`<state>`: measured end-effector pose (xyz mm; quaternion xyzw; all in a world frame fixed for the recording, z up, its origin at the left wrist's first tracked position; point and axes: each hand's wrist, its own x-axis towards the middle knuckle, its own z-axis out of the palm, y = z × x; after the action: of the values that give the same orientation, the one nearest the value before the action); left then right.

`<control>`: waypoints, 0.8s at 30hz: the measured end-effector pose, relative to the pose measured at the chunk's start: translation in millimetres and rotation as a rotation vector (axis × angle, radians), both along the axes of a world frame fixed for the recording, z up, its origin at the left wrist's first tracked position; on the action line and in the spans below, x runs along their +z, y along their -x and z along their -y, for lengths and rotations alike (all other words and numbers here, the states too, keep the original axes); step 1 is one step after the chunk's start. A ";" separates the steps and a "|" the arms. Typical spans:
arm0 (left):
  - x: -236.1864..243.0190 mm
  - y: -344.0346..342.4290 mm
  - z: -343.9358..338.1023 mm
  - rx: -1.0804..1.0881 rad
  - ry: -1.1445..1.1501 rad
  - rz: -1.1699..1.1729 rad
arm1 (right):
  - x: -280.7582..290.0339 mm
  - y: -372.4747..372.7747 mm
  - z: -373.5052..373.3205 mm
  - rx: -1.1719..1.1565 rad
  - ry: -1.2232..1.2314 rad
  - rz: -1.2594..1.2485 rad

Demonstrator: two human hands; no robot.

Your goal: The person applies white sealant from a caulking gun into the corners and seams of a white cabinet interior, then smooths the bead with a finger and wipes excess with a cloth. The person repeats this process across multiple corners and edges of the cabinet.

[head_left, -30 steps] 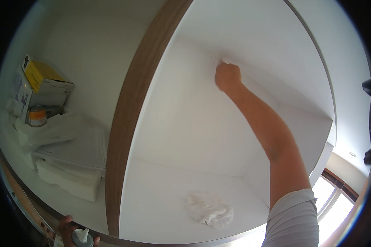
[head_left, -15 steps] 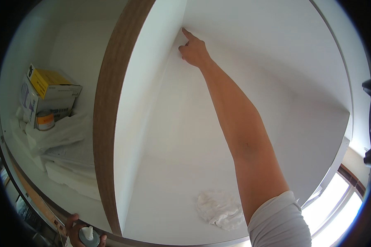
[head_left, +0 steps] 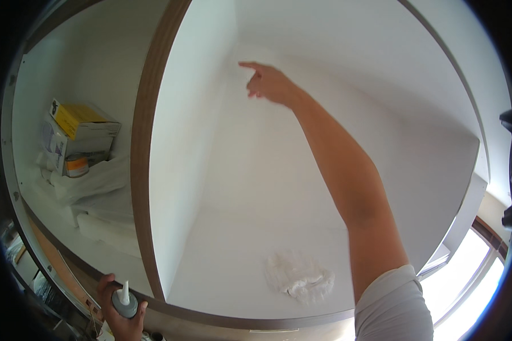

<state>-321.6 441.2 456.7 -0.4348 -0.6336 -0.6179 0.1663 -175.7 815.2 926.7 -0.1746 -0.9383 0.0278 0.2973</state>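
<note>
My right hand [head_left: 267,83] is raised inside the white cabinet compartment, close to the seam where its left side panel [head_left: 196,85] meets the back. The index finger points left and the other fingers are loosely bent, with nothing in them. Low on the left, in front of the cabinet's bottom edge, my left hand [head_left: 109,290] is wrapped round a caulk tube [head_left: 124,304]. The tube's grey round end and tapered white nozzle face upward, while its body is mostly hidden.
A crumpled white cloth or tissue [head_left: 301,278] lies on the compartment floor. Beyond a brown-edged divider [head_left: 144,125], the left compartment holds a yellow-and-white box [head_left: 88,120], a small orange-banded can [head_left: 77,166] and white plastic wrapping [head_left: 105,182]. A bright window [head_left: 458,273] is at lower right.
My right hand has come away from the upper corner seam, moving down, its finger swinging round to point left. My left hand has risen slightly with the caulk tube, showing more of the nozzle.
</note>
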 end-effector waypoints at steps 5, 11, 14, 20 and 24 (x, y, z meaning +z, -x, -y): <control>-2.9 -24.9 25.3 0.144 -0.017 0.032 | -150.3 -141.0 76.6 -0.048 0.058 0.825; -14.2 -80.1 77.9 -0.012 -0.219 0.319 | -300.9 -279.1 161.2 -0.205 0.135 0.483; -3.5 -103.9 81.9 0.021 -0.199 0.186 | -336.6 -300.1 170.9 -0.195 0.085 0.054; 36.4 -140.8 97.0 -0.240 -0.328 0.258 | -345.1 -302.6 173.2 -0.218 0.254 -0.253; 63.0 -152.2 112.6 -0.294 -0.375 0.380 | -344.3 -297.8 188.9 -0.114 0.156 -0.463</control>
<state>-169.4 328.5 519.7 -0.3601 -0.4584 -0.8119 0.0308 122.1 626.4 582.3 -0.2384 -0.8288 0.1227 0.4912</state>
